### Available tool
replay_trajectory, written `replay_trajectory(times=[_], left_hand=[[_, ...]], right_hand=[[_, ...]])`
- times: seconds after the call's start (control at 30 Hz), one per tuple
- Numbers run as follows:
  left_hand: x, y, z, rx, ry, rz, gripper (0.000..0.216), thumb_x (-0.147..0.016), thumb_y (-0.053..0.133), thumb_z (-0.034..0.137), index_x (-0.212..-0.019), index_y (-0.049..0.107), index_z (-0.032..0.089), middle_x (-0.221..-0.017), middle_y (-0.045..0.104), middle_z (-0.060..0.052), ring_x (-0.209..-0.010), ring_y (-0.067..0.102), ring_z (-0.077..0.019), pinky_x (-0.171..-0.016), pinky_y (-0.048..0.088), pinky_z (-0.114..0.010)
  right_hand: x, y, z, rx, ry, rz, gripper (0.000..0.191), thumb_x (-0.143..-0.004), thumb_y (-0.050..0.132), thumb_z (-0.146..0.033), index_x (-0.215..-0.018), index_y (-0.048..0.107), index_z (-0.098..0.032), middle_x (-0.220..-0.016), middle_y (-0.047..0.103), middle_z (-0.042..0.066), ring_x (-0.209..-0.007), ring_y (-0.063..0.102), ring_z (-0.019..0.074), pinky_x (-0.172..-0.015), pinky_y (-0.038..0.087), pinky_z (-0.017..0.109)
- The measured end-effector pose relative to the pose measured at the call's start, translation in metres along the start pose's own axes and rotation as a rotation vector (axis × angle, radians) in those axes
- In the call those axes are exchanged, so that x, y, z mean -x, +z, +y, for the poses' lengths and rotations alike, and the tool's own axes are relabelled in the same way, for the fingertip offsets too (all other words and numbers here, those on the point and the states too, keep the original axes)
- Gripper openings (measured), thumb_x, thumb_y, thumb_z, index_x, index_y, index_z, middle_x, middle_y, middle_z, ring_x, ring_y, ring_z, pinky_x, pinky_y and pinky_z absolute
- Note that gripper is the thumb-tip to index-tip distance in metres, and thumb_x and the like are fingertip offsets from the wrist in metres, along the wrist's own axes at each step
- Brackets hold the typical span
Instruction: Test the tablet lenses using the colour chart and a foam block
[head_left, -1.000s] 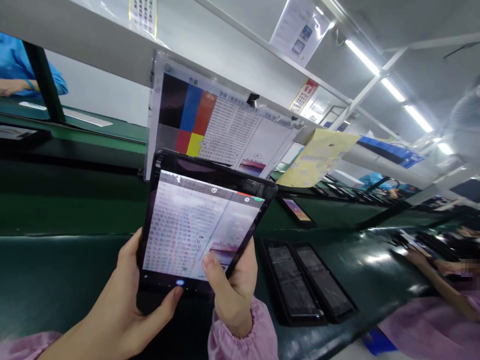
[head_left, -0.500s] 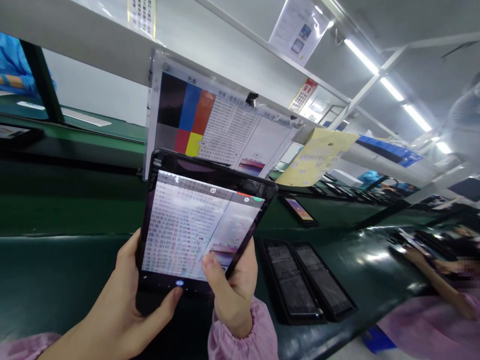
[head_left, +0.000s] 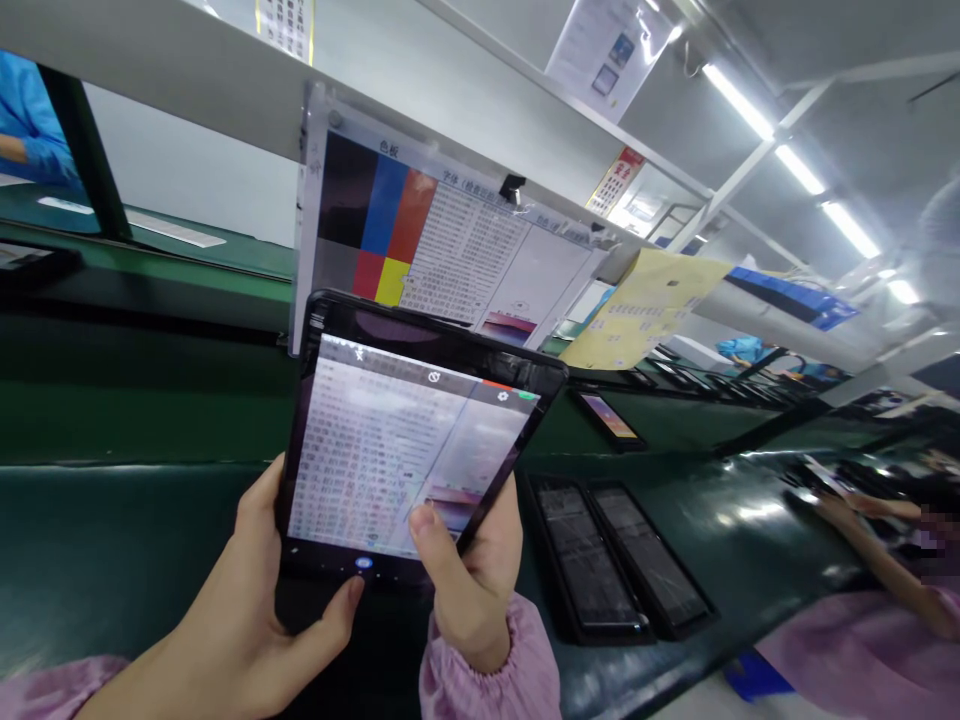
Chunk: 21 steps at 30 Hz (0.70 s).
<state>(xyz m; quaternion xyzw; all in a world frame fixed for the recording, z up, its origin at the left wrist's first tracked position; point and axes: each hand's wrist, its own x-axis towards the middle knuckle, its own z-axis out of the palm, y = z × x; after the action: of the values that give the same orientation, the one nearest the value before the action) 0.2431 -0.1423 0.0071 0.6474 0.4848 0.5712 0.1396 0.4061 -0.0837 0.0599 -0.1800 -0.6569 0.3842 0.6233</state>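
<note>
A black tablet is held upright and slightly tilted between both hands, its screen lit with a camera view of printed text. My left hand grips the lower left side, its thumb lying by the blue button at the screen's bottom. Around the lower right edge wraps my right hand, with the thumb on the glass; its other fingers are hidden behind. Behind the tablet stands a chart sheet with colour blocks and rows of characters, its lower part covered by the device.
Two dark tablets in black cases lie on the green bench to the right. A lit device lies farther back. A yellow sheet hangs beside the chart. A co-worker in a pink sleeve is at the right.
The tablet and both hands sit slightly farther right in view, and the background has shifted a little too. The grip is the same; the on-screen text looks more blurred.
</note>
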Motion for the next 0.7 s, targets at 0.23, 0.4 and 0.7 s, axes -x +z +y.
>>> replay_trajectory(times=[0.23, 0.4, 0.7], left_hand=[[-0.0035, 0.0, 0.002, 0.019, 0.036, -0.021, 0.096, -0.095, 0.067, 0.023, -0.169, 0.007, 0.019, -0.15, 0.053, -0.015, -0.137, 0.058, -0.0282, -0.115, 0.053, -0.038], [-0.0035, -0.0016, 0.0012, 0.013, 0.034, -0.018, 0.096, -0.095, 0.068, 0.024, -0.169, 0.008, 0.021, -0.149, 0.055, -0.016, -0.136, 0.059, -0.0331, -0.112, 0.056, -0.046], [-0.004, 0.0006, -0.0064, 0.002, 0.055, 0.008, 0.098, -0.093, 0.072, 0.022, -0.169, 0.009, 0.019, -0.142, 0.057, -0.015, -0.128, 0.064, -0.0271, -0.108, 0.057, -0.035]], right_hand=[[-0.0003, 0.001, 0.0, 0.043, 0.007, 0.012, 0.041, -0.099, 0.063, -0.016, -0.138, 0.061, -0.03, -0.098, 0.07, 0.002, -0.083, 0.069, 0.0157, -0.077, 0.061, 0.025], [-0.0018, 0.0015, -0.0011, 0.074, -0.019, 0.008, 0.043, -0.101, 0.063, -0.019, -0.142, 0.058, -0.029, -0.112, 0.074, 0.006, -0.098, 0.074, 0.0212, -0.086, 0.066, 0.035], [-0.001, 0.0022, -0.0011, 0.052, -0.023, 0.004, 0.042, -0.1, 0.063, -0.016, -0.139, 0.06, -0.032, -0.111, 0.074, 0.004, -0.097, 0.074, 0.0195, -0.086, 0.066, 0.031]])
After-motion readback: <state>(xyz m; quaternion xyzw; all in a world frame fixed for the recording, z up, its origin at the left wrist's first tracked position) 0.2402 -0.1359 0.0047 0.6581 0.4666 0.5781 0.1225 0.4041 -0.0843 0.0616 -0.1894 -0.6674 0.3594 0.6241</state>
